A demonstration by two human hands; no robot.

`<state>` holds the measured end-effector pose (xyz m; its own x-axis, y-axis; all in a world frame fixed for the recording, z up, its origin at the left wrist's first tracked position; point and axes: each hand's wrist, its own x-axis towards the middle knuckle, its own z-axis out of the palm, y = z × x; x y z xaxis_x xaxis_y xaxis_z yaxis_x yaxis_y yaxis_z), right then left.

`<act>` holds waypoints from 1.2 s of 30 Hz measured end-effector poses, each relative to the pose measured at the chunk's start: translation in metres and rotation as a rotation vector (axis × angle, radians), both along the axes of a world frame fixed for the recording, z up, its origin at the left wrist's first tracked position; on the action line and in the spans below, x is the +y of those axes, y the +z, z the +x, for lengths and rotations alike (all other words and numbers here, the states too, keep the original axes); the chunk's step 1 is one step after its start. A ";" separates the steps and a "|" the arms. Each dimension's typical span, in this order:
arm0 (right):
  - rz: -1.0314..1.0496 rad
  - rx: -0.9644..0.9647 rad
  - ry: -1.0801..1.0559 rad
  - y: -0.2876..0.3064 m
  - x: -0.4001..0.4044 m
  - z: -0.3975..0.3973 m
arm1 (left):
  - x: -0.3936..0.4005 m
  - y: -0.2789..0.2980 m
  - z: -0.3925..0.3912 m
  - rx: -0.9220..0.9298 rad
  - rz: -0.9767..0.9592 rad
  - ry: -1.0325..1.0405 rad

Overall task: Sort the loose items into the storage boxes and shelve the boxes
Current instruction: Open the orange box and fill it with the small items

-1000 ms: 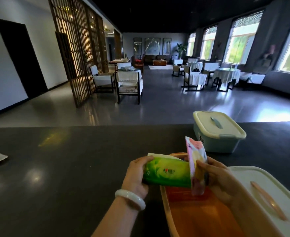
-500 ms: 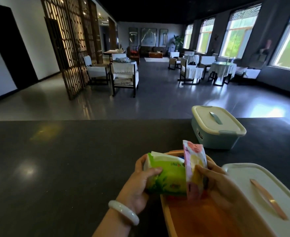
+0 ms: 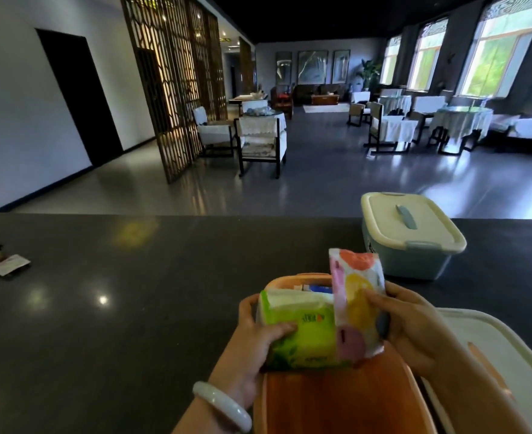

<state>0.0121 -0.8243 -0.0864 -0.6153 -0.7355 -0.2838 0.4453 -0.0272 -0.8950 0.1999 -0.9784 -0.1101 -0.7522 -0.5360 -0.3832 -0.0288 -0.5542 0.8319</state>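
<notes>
Over the open orange storage box [image 3: 336, 402], which sits at the near edge of the dark worktop [image 3: 133, 308], both hands hold packets. The left hand [image 3: 252, 343] grips a green tissue pack [image 3: 302, 333]: its thumb lies across the pack's front face and the other fingers wrap round the far left side, so the fingers are clamped on the pack. White tissue shows at the pack's top edge. A pale bangle [image 3: 224, 405] circles the left wrist. The right hand [image 3: 415, 327] pinches a pink, yellow and orange patterned pouch [image 3: 357, 305], held upright on its edge, with the fingers closed on its right side and a fingertip pressed on the yellow patch. The pouch touches the green pack's right end, and both are above the far half of the orange box, their lower edges just inside its rim. Behind them, in the far end of the box, a blue and white item [image 3: 318, 288] is partly visible, too hidden to name. The box's cream lid with an orange handle [image 3: 490, 364] lies on the worktop just to the right of it. Farther back on the right stands a teal storage box with a closed cream lid [image 3: 412, 233], apart from the orange one. At the worktop's far left edge lie a few small sachets [image 3: 6, 263].
</notes>
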 end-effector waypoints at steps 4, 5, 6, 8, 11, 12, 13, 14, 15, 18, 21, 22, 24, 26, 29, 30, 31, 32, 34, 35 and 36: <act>0.085 -0.021 -0.174 -0.010 0.010 -0.024 | 0.021 -0.006 0.003 -0.003 -0.019 -0.051; 0.100 -0.025 -0.196 -0.014 0.010 -0.029 | 0.027 -0.007 0.004 -0.003 -0.033 -0.053; 0.107 -0.029 -0.215 -0.017 0.009 -0.033 | 0.032 -0.008 0.004 -0.002 -0.049 -0.058; 0.100 -0.061 -0.249 -0.023 0.006 -0.039 | 0.042 -0.009 0.004 -0.007 -0.075 -0.060; 0.050 -0.090 -0.269 -0.029 -0.001 -0.045 | 0.050 -0.010 0.006 -0.008 -0.052 -0.070; 0.041 -0.075 -0.265 -0.031 -0.003 -0.047 | 0.052 -0.012 0.007 -0.015 -0.049 -0.066; 0.042 -0.051 -0.257 -0.033 -0.005 -0.048 | 0.053 -0.014 0.007 -0.029 -0.054 -0.059; 0.052 -0.023 -0.244 -0.035 -0.007 -0.049 | 0.055 -0.017 0.006 -0.051 -0.059 -0.052; 0.065 0.005 -0.228 -0.036 -0.008 -0.049 | 0.056 -0.019 0.005 -0.083 -0.058 -0.043; 0.084 0.065 -0.184 -0.040 -0.011 -0.049 | 0.058 -0.028 -0.003 -0.211 -0.051 -0.042; 0.098 0.106 -0.165 -0.045 -0.014 -0.047 | 0.061 -0.035 -0.014 -0.322 -0.029 -0.044; 0.102 0.111 -0.164 -0.046 -0.014 -0.045 | 0.061 -0.036 -0.017 -0.338 -0.009 -0.039; 0.109 0.130 -0.160 -0.048 -0.014 -0.044 | 0.063 -0.038 -0.022 -0.344 0.024 -0.050; 0.098 0.164 -0.141 -0.050 -0.013 -0.043 | 0.065 -0.039 -0.024 -0.356 0.014 -0.070; 0.088 0.197 -0.132 -0.051 -0.013 -0.044 | 0.066 -0.045 -0.023 -0.368 -0.050 -0.069; 0.092 0.200 -0.134 -0.052 -0.014 -0.044 | 0.066 -0.048 -0.023 -0.375 -0.075 -0.069; 0.095 0.197 -0.139 -0.052 -0.014 -0.044 | 0.067 -0.050 -0.022 -0.379 -0.100 -0.074; 0.094 0.190 -0.143 -0.053 -0.014 -0.044 | 0.067 -0.053 -0.021 -0.377 -0.123 -0.081; 0.091 0.187 -0.146 -0.055 -0.015 -0.044 | 0.066 -0.057 -0.020 -0.384 -0.185 -0.085; 0.092 0.191 -0.148 -0.055 -0.015 -0.044 | 0.067 -0.058 -0.020 -0.409 -0.238 -0.085; 0.093 0.193 -0.150 -0.056 -0.015 -0.044 | 0.067 -0.058 -0.021 -0.437 -0.303 -0.095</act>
<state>-0.0322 -0.8390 -0.1423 -0.7646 -0.6085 -0.2125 0.2632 0.0062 -0.9647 0.1793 -0.9111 -0.1684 -0.6080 -0.6084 -0.5102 -0.4467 -0.2691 0.8532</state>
